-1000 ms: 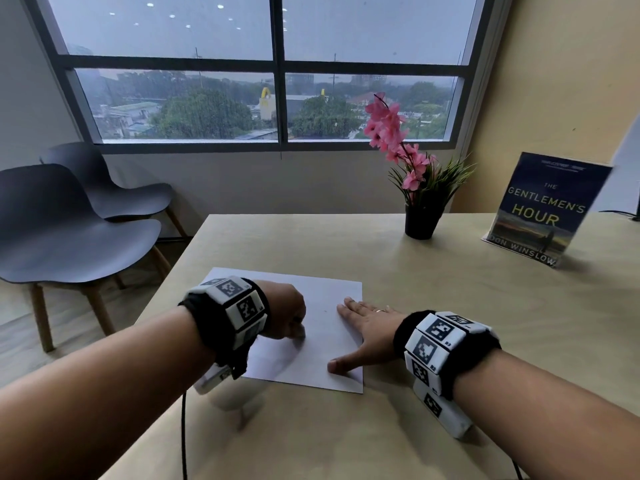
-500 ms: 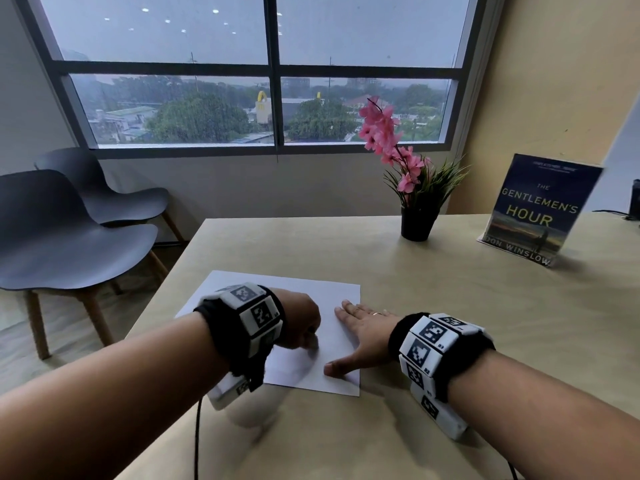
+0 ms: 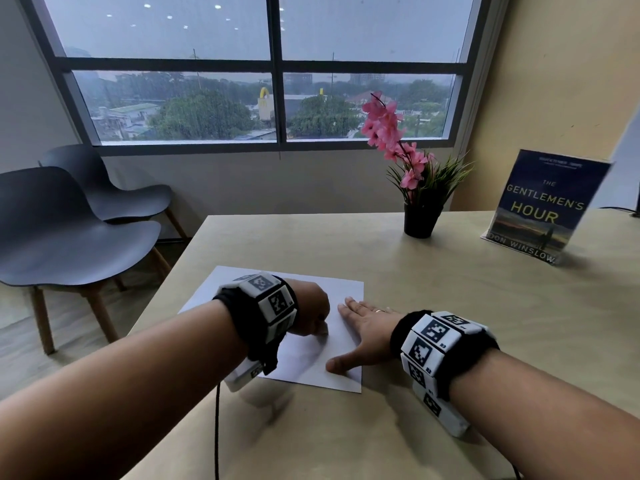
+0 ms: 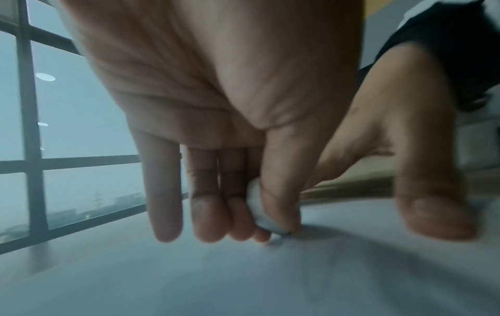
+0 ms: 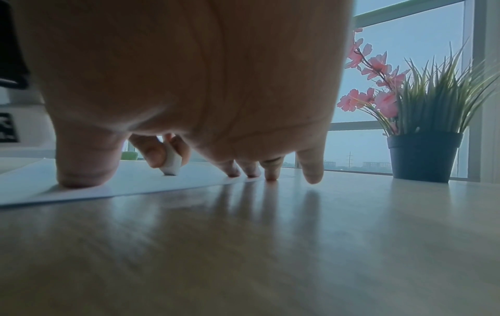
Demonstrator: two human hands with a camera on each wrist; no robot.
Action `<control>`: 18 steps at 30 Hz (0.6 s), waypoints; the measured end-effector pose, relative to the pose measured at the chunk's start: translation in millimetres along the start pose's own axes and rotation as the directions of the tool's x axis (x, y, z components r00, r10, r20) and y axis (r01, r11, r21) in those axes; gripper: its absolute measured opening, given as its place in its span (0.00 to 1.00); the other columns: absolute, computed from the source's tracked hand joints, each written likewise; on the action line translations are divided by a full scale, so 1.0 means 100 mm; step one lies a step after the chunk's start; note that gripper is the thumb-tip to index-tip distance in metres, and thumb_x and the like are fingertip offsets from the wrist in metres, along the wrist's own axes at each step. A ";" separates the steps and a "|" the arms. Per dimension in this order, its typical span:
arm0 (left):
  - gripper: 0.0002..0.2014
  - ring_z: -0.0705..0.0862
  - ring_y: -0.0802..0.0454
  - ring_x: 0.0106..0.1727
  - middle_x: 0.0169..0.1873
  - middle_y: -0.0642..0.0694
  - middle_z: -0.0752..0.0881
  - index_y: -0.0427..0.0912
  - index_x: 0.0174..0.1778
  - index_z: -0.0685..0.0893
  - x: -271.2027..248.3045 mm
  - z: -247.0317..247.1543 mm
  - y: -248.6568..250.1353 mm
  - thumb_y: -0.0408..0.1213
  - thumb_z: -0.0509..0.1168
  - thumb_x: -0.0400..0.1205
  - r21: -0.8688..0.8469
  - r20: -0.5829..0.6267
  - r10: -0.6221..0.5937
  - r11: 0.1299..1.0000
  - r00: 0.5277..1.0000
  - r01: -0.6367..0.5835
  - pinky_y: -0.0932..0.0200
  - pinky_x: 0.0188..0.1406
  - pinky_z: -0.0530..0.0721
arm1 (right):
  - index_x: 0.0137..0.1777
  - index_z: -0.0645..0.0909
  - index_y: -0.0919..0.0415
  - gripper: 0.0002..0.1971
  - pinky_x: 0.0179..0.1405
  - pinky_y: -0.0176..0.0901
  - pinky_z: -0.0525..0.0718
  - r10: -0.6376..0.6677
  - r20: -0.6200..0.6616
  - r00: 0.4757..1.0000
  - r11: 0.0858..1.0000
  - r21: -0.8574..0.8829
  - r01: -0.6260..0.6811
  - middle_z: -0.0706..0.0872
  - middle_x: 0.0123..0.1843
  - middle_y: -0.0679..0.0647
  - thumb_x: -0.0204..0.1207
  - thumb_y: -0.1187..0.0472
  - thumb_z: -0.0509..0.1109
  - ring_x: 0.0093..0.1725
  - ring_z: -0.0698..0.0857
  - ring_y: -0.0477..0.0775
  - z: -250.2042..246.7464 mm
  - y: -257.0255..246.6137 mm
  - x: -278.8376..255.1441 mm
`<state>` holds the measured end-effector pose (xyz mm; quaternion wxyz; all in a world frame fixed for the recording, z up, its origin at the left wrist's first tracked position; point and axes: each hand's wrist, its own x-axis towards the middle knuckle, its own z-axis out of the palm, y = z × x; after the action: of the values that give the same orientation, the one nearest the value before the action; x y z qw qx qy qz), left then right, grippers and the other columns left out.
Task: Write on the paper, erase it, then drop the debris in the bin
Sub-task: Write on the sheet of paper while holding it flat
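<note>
Two hands worked one sheet of paper [image 3: 341,296] near the desk's [image 3: 450,323] front-left edge. Risk first: left hand [image 3: 310,311] scrubbed hard with a small white eraser [image 4: 261,213], so the paper could crease or tear if the hold slipped, judging by the faint ripple beside the eraser in the left wrist view. Debris could also scatter off the desk edge; none was clearly visible, too blurred. No bin showed in any view.

Pose: left hand was knuckles-up, thumb and forefinger pinching the eraser, its tip touching the paper mid-sheet, other fingers hanging straight down. Right hand [image 3: 369,323] lay flat and spread on the paper's right edge, fingers straight, thumb [image 5: 86,164] pressed on the sheet near its front corner, little finger out over the bare desk, grasping nothing.

Further back: black potted plant [image 3: 420,216] with pink flowers, an upright paperback [image 3: 540,209] at far right, two grey chairs [image 3: 69,226] left, window [image 3: 273,67] behind.
</note>
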<state>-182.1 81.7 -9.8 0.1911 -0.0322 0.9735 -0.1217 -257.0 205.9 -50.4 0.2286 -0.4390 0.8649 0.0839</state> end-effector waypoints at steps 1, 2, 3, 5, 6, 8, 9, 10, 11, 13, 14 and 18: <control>0.19 0.82 0.43 0.59 0.59 0.44 0.84 0.42 0.60 0.84 -0.01 0.01 0.03 0.51 0.58 0.85 0.005 0.011 0.012 1.000 1.000 -0.012 0.57 0.46 0.75 | 0.85 0.34 0.52 0.58 0.84 0.56 0.43 0.000 0.001 1.000 1.000 -0.002 0.000 0.34 0.86 0.47 0.66 0.23 0.62 0.86 0.39 0.49 0.00 0.00 0.00; 0.19 0.83 0.44 0.58 0.58 0.44 0.84 0.43 0.60 0.84 -0.02 0.02 0.05 0.51 0.58 0.84 0.009 0.022 0.023 1.000 0.999 -0.023 0.58 0.45 0.74 | 0.85 0.34 0.52 0.59 0.84 0.56 0.43 -0.001 0.003 1.000 1.000 -0.004 0.001 0.34 0.86 0.48 0.66 0.23 0.62 0.86 0.39 0.49 0.00 0.00 0.00; 0.19 0.83 0.44 0.57 0.57 0.45 0.85 0.43 0.59 0.84 -0.03 0.03 0.06 0.52 0.58 0.84 0.008 0.031 0.031 0.999 0.999 -0.031 0.58 0.44 0.73 | 0.85 0.34 0.52 0.59 0.84 0.56 0.42 -0.002 0.006 1.000 1.000 -0.006 0.002 0.33 0.86 0.48 0.66 0.23 0.61 0.86 0.39 0.49 0.00 0.00 0.00; 0.19 0.84 0.44 0.55 0.56 0.45 0.85 0.43 0.58 0.85 -0.05 0.02 -0.01 0.53 0.59 0.84 -0.008 0.033 0.001 1.000 0.999 -0.001 0.59 0.42 0.72 | 0.85 0.33 0.52 0.58 0.84 0.56 0.42 -0.002 0.014 1.000 1.000 -0.007 0.002 0.33 0.86 0.48 0.67 0.23 0.61 0.86 0.38 0.50 -0.01 0.00 -0.01; 0.19 0.83 0.44 0.54 0.56 0.45 0.85 0.42 0.58 0.85 -0.06 0.02 -0.07 0.52 0.59 0.84 -0.023 0.031 -0.029 0.999 0.999 0.029 0.59 0.42 0.72 | 0.85 0.33 0.52 0.58 0.84 0.56 0.42 -0.001 0.017 1.000 1.000 -0.006 0.002 0.33 0.86 0.48 0.67 0.23 0.61 0.86 0.38 0.50 -0.01 0.00 -0.01; 0.19 0.80 0.45 0.48 0.56 0.44 0.85 0.41 0.57 0.85 -0.09 0.03 -0.14 0.51 0.58 0.85 -0.044 0.030 -0.055 0.997 0.998 0.056 0.59 0.42 0.72 | 0.85 0.33 0.52 0.58 0.84 0.57 0.43 0.000 0.018 1.000 1.000 -0.003 0.001 0.33 0.86 0.48 0.67 0.23 0.61 0.86 0.38 0.50 -0.01 0.00 -0.02; 0.18 0.79 0.46 0.47 0.56 0.45 0.85 0.42 0.57 0.84 -0.11 0.05 -0.14 0.51 0.57 0.85 -0.051 0.030 -0.050 0.997 0.998 0.052 0.59 0.42 0.72 | 0.85 0.33 0.52 0.58 0.84 0.57 0.42 -0.001 0.018 1.000 1.000 -0.006 0.001 0.33 0.86 0.48 0.66 0.23 0.61 0.86 0.38 0.50 -0.01 -0.01 -0.02; 0.17 0.79 0.47 0.46 0.55 0.45 0.85 0.43 0.56 0.84 -0.12 0.08 -0.13 0.51 0.57 0.84 -0.056 0.036 -0.041 0.998 0.998 0.043 0.59 0.42 0.73 | 0.85 0.33 0.52 0.58 0.84 0.57 0.42 -0.002 0.018 1.000 1.000 -0.010 0.002 0.33 0.86 0.48 0.66 0.23 0.61 0.86 0.38 0.50 -0.01 -0.01 -0.01; 0.17 0.78 0.47 0.45 0.54 0.46 0.85 0.44 0.55 0.84 -0.13 0.10 -0.11 0.52 0.58 0.84 -0.060 0.046 -0.029 0.998 0.998 0.032 0.59 0.43 0.73 | 0.85 0.33 0.52 0.58 0.84 0.57 0.41 -0.002 0.020 1.000 1.000 -0.012 0.002 0.33 0.86 0.48 0.67 0.23 0.61 0.86 0.38 0.50 -0.01 -0.01 -0.01; 0.17 0.78 0.48 0.44 0.53 0.46 0.85 0.45 0.55 0.84 -0.14 0.11 -0.09 0.53 0.59 0.83 -0.056 0.062 -0.020 0.998 0.998 0.024 0.58 0.42 0.73 | 0.85 0.33 0.52 0.58 0.84 0.56 0.41 -0.002 0.023 1.000 1.000 -0.010 0.003 0.33 0.86 0.48 0.67 0.24 0.61 0.86 0.38 0.50 -0.02 0.00 -0.01; 0.17 0.77 0.48 0.44 0.54 0.46 0.85 0.45 0.55 0.84 -0.14 0.10 -0.10 0.53 0.59 0.83 -0.058 0.059 -0.033 0.998 0.998 0.036 0.58 0.42 0.73 | 0.85 0.33 0.52 0.58 0.84 0.56 0.41 -0.003 0.026 1.000 1.000 -0.008 0.003 0.32 0.86 0.47 0.67 0.24 0.61 0.86 0.38 0.50 -0.02 0.00 -0.01; 0.17 0.80 0.46 0.46 0.55 0.46 0.85 0.44 0.56 0.84 -0.15 0.07 -0.14 0.52 0.59 0.84 -0.060 0.048 -0.050 0.997 0.998 0.053 0.59 0.42 0.73 | 0.85 0.33 0.51 0.58 0.84 0.57 0.42 0.001 0.024 1.000 1.000 -0.011 0.000 0.33 0.86 0.47 0.67 0.24 0.61 0.86 0.38 0.49 -0.02 0.00 -0.02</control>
<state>-165.1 67.9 -7.2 0.2091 -0.0661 0.9709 -0.0958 -256.3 206.2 -47.6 0.2365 -0.4390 0.8617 0.0942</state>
